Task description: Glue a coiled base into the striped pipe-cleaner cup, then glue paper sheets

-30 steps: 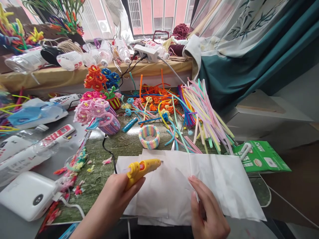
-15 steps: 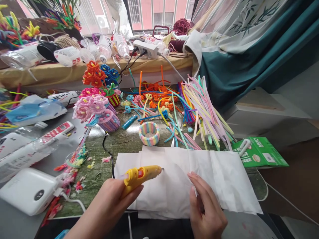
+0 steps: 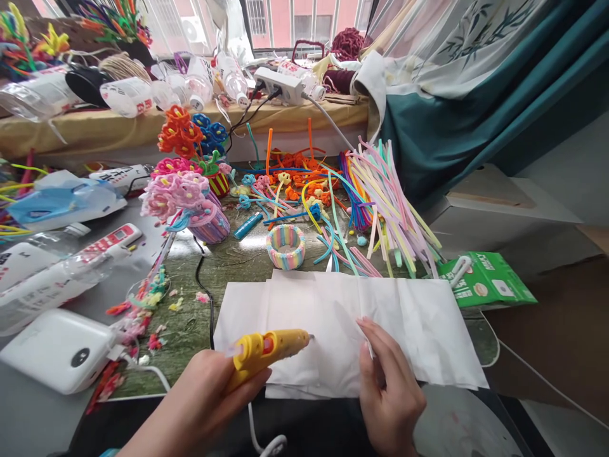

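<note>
A yellow hot glue gun [image 3: 276, 349] is gripped by its handle in my left hand [image 3: 214, 387], its metal nozzle pointing right over the white paper [image 3: 328, 374]. A clear glue stick pokes out of its rear end. My right hand [image 3: 392, 387] is over the right half of the paper, fingers curled, and a thin white edge of paper shows pinched between thumb and fingertips. Beyond the paper stands a ring-shaped pastel striped cup [image 3: 285, 254] made of fuzzy stems. To its left sits a purple pot [image 3: 212, 222] with pink fuzzy flowers [image 3: 176, 193].
Pastel pipe cleaners [image 3: 390, 203] lie in a bundle at the back right, near a green packet [image 3: 495, 279]. A blue lighter [image 3: 248, 225] is behind the cup. Plastic bottles [image 3: 71, 279] and a white power bank [image 3: 59, 349] occupy the left. A black cord [image 3: 209, 304] crosses the table.
The glue gun and my left hand have sunk slightly relative to the paper, nozzle still pointing right. My right hand keeps its pinch on the paper. The whole view has shifted a little.
</note>
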